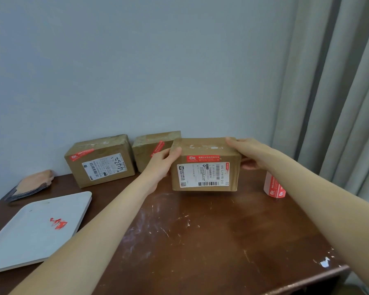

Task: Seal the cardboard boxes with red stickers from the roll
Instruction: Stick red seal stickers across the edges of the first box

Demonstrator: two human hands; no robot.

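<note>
Both bare forearms reach over the scratched brown bench to a cardboard box. The left hand has its grip on the left side of the box, and the right hand grips its top right corner. A red sticker lies along its front top edge. The sticker roll stands just right of it. A second box and a third box, both stickered, stand by the wall. A white tray holds red scraps.

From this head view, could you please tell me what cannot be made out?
Head view:
- sticker roll: right side hidden by the right forearm.
- middle box: partly hidden by the left hand and the held box.
- held box's label: print too small.
- white tray: cut off by left edge.
</note>
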